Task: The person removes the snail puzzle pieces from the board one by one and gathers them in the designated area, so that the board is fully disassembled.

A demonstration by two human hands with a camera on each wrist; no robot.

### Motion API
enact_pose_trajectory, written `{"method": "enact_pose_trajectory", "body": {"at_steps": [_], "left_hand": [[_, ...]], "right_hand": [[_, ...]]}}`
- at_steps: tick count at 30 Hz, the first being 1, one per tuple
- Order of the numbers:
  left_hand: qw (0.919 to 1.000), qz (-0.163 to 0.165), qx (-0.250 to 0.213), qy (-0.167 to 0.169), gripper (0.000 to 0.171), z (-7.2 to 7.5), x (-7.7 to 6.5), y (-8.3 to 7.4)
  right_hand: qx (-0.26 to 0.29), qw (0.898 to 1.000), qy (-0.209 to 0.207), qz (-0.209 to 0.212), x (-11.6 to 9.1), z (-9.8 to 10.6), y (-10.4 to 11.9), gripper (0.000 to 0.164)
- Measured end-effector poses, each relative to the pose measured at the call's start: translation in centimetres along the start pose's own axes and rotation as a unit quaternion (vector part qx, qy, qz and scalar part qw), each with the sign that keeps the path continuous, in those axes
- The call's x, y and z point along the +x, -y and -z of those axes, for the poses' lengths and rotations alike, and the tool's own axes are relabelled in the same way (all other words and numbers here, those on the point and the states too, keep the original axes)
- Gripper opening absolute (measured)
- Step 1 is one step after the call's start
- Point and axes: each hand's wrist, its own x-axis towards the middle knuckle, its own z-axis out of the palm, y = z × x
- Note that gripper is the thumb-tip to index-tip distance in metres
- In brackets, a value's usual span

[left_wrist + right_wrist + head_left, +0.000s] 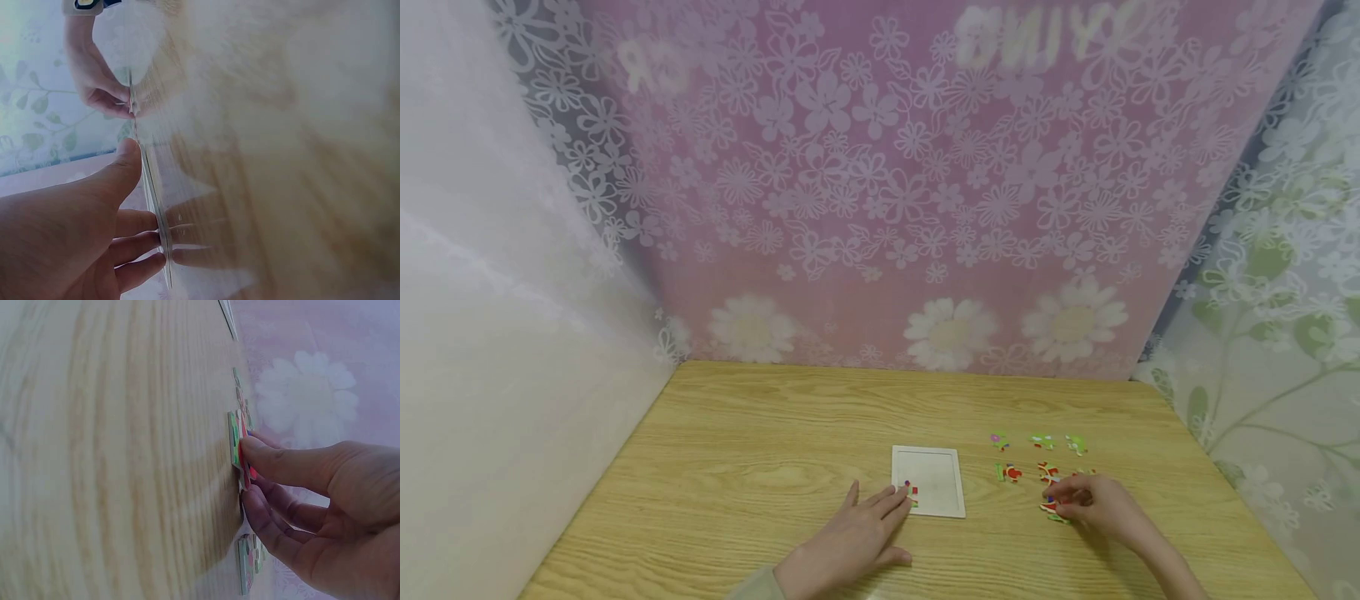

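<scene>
In the head view a white puzzle tray (942, 479) lies flat on the table, with a few small red and green puzzle pieces (913, 492) at its lower left. My left hand (853, 537) rests its extended fingers on the tray's left side; the left wrist view shows the fingertips (149, 240) at its edge. Over on the right, my right hand (1101, 504) pinches a red puzzle piece (245, 447) between thumb and fingers. That piece is partly covered by the fingers, and a green-edged piece (234, 440) lies right against it.
Further loose pieces lie in rough rows right of the tray, among them a purple-and-green piece (997, 439), a green piece (1077, 444) and a red piece (1013, 473). Behind the wooden table (760, 425) hangs a pink floral curtain (850, 208).
</scene>
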Motion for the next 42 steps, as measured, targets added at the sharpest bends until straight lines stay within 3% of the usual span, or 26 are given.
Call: {"method": "enact_pose_trajectory", "body": {"at_steps": [8, 17, 22, 31, 42], "left_hand": [[0.9999, 0.002, -0.01, 0.008, 0.075, 0.0, 0.0, 0.0], [1.0, -0.006, -0.005, -0.002, 0.075, 0.2, 0.0, 0.0], [1.0, -0.006, 0.002, -0.007, 0.074, 0.2, 0.0, 0.0], [0.9999, -0.006, 0.003, -0.011, 0.074, -0.2, 0.0, 0.1], [1.0, -0.005, 0.005, -0.006, 0.073, 0.2, -0.1, 0.0]], "right_hand": [[-0.015, 1.0, -0.013, 0.019, 0.1, -0.1, -0.1, 0.021], [0.04, 0.998, -0.042, -0.019, 0.2, 0.4, 0.4, 0.027], [0.045, 0.996, -0.067, -0.024, 0.6, 0.5, 1.2, 0.028], [0.036, 0.993, -0.109, 0.002, 2.1, -0.5, 3.0, 0.027], [0.065, 0.992, -0.101, 0.047, 4.2, -2.0, 5.3, 0.029]]}}
